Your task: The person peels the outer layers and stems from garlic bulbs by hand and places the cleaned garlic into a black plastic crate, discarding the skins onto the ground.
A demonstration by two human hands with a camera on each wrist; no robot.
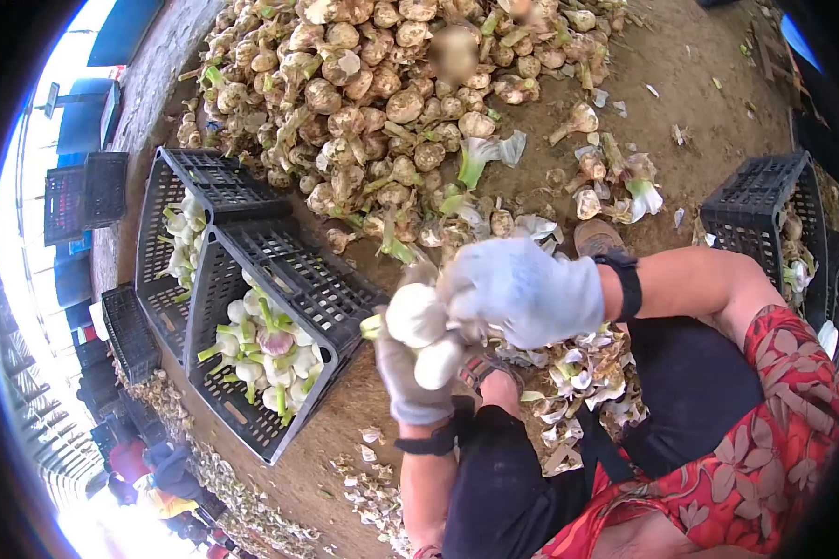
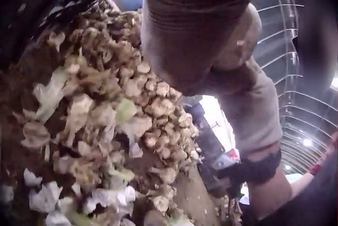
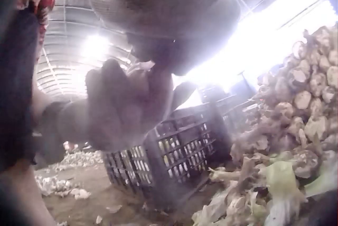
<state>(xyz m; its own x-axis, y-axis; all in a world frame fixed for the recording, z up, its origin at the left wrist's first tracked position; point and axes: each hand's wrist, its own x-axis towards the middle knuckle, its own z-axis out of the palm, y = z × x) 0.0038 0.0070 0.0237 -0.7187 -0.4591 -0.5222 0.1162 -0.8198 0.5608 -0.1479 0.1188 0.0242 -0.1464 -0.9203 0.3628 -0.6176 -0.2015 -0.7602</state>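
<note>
My left hand [image 1: 410, 377] and right hand [image 1: 522, 291] grip peeled garlic bulbs [image 1: 418, 317]; the crate [image 1: 294, 279] is partly filled, the unpeeled pile [image 1: 373, 102] large.

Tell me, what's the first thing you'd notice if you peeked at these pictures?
Probably the huge pile of dirty garlic bulbs heaped on the dirt floor at the top of the head view. Right in the middle, a gloved left hand and a gloved right hand hold clean white garlic bulbs together. To the left sits a black crate with more peeled white bulbs inside.
</note>
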